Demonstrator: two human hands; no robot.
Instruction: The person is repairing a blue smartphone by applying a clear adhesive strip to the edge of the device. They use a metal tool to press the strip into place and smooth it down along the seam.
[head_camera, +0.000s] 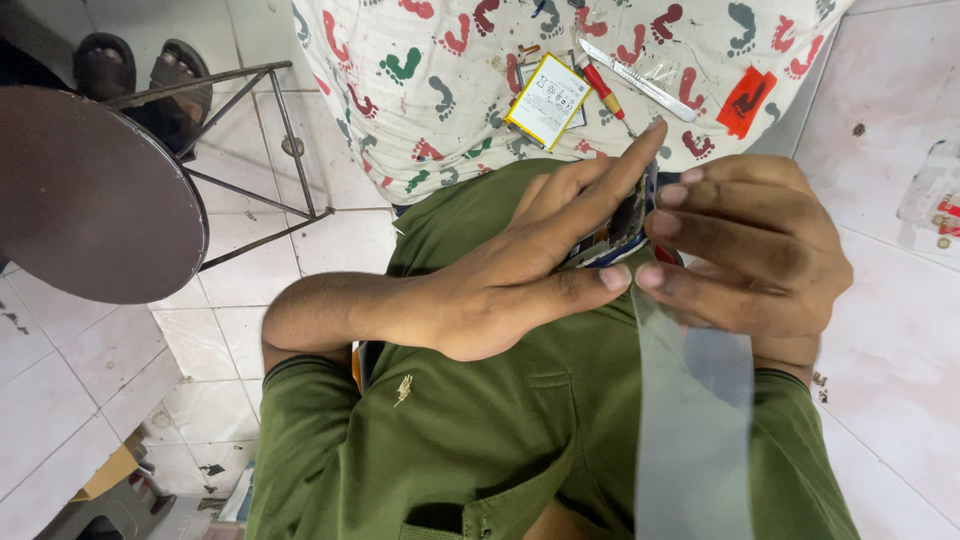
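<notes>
2 bare hands meet in the head view, over the lap of a person in a green shirt. The left hand has its grip clamped on a small dark phone-like device, thumb under its lower edge and forefinger stretched along its upper side. The right hand curls in from the other side, its grip pinched together on the top end of a clear film strip, right where the film meets the device. So the device sits between the 2 grips, mostly hidden by fingers, and the film hangs down from it across the shirt. Beyond the hands, a footprint-patterned cloth carries a flat yellow-edged battery, a red-handled screwdriver and a clear-handled tool. A round stool stands on the tiled floor.
</notes>
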